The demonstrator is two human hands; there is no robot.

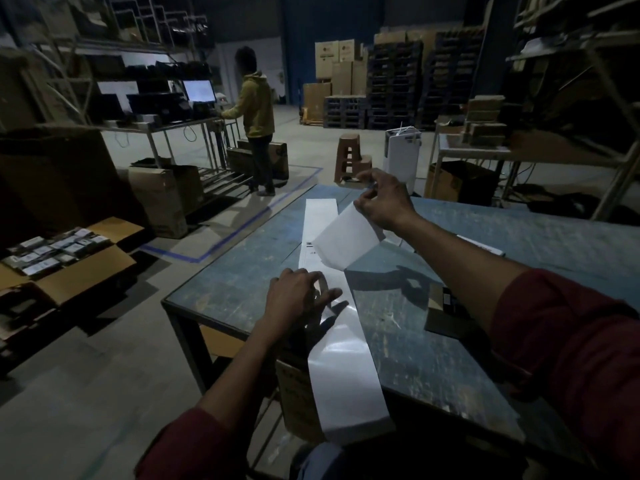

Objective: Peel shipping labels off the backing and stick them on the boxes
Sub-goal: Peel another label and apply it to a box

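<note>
A long white strip of label backing [341,358] runs down the middle of the blue-grey table [450,341] and hangs over its near edge. My left hand [298,297] lies flat on the strip with fingers spread, pressing it to the table. My right hand [382,200] pinches the top edge of a white shipping label [346,239], which is lifted and curled up off the backing. A small dark box [446,308] lies on the table, just left of my right forearm.
A carton [69,261] of small labelled boxes stands open on the floor at left. A person in a yellow hoodie [254,109] stands at a workbench with a monitor. A stool [349,157], a white bin [401,154], stacked cartons and pallets fill the back.
</note>
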